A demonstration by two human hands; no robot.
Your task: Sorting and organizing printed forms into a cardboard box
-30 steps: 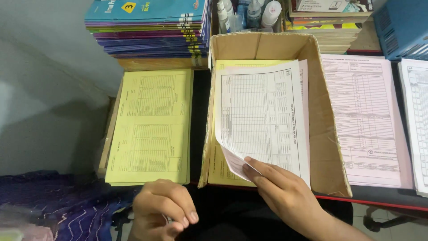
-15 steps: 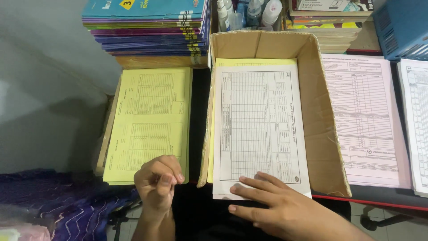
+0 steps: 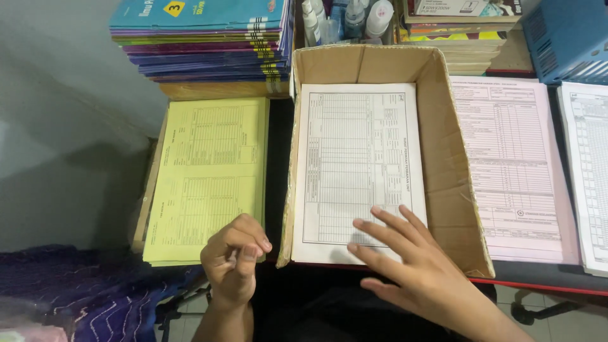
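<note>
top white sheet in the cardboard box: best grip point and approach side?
Probably the near bottom edge of the white sheet, approached from the person's side. The cardboard box walls off its left, right and far edges, while the near end is open and the sheet reaches it. The right hand lies flat there.

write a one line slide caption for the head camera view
Right hand lies flat on a white printed form in a cardboard box; curled left hand hovers beside a yellow form stack.
</note>
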